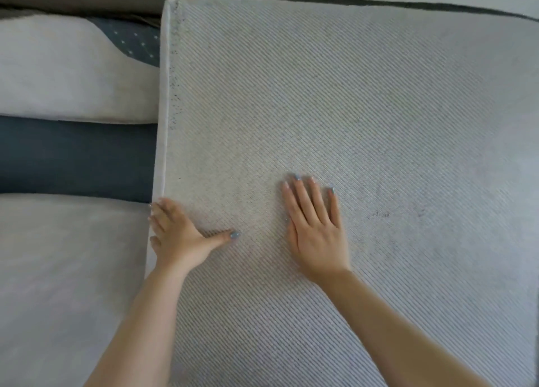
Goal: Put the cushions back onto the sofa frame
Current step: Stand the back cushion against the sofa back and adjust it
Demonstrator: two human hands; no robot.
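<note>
The left hand grips the left edge of the seat cushion stretching ahead; the right hand presses flat on top.

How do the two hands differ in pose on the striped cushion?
The left hand grips the striped cushion at its left edge, fingers curled over the side; the right hand lies flat on top, fingers straight. Left hand sits at the rim, right hand further in. Both touch that cushion.
</note>
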